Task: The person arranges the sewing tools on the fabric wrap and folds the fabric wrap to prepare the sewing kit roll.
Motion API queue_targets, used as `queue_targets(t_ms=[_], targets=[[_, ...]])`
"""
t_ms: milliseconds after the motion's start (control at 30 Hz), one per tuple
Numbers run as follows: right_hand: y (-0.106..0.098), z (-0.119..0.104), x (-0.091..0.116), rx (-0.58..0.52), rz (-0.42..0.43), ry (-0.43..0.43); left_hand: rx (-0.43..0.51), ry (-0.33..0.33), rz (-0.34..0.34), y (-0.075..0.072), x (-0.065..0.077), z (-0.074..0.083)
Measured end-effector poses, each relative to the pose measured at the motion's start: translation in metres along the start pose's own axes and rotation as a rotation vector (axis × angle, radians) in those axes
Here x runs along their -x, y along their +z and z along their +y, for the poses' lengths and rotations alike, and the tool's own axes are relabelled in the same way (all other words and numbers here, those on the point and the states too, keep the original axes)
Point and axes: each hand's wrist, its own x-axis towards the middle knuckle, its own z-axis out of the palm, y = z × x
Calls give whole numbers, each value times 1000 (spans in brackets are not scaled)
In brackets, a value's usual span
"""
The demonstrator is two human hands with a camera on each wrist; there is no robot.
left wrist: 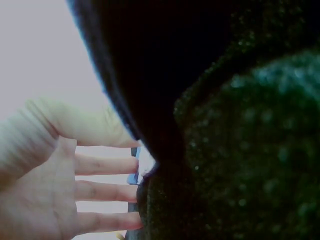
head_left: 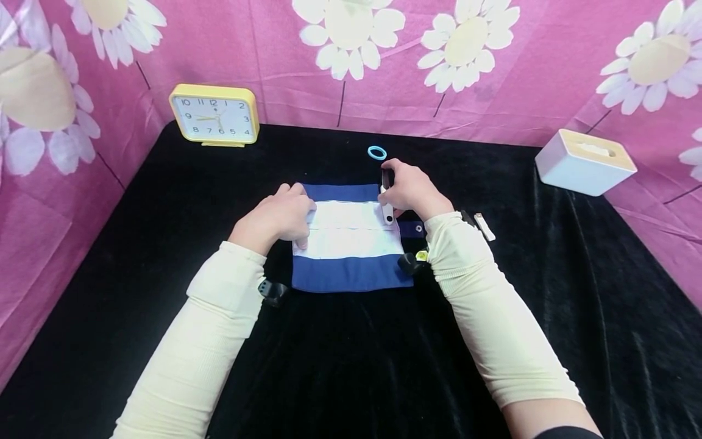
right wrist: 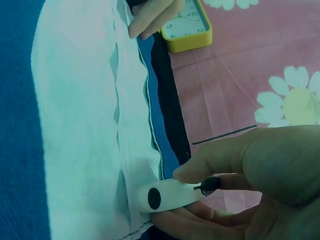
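A blue and white cloth pouch (head_left: 351, 244) lies flat, with a pocket seam across its white part and a snap strap (head_left: 411, 230) at its right side. My right hand (head_left: 411, 188) pinches a slim white tool (right wrist: 172, 194) with a black oval on its end and a dark upper part; its exact kind does not show. That end lies over the pouch's white pocket cloth, by the right edge. My left hand (head_left: 276, 214) rests on the pouch's left edge, its fingers (left wrist: 105, 191) fairly straight in the left wrist view.
On the black cloth-covered table (head_left: 340, 366), a light blue ring (head_left: 376, 152) lies behind the pouch. A small white item (head_left: 485, 227) and a yellow one (head_left: 421, 255) lie near the right forearm. A yellow clock (head_left: 215, 116) stands back left, a tissue box (head_left: 584, 161) back right.
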Motion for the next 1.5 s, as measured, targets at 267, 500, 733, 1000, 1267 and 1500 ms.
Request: queue_targets(t_ms=[267, 500, 733, 1000, 1267, 1500], targets=[[0, 0, 1, -33, -21, 9, -7, 3, -6, -1, 1, -1], [-1, 2, 2, -54, -43, 5, -10, 7, 0, -1, 1, 1], [-2, 4, 3, -107, -71, 11, 1, 11, 6, 0, 1, 1], [-1, 3, 3, -85, -79, 24, -5, 3, 7, 0, 1, 1], [-3, 3, 7, -48, -73, 27, -1, 2, 9, 1, 1, 1], [-1, 8, 10, -13, -86, -18, -6, -3, 4, 0, 1, 1]])
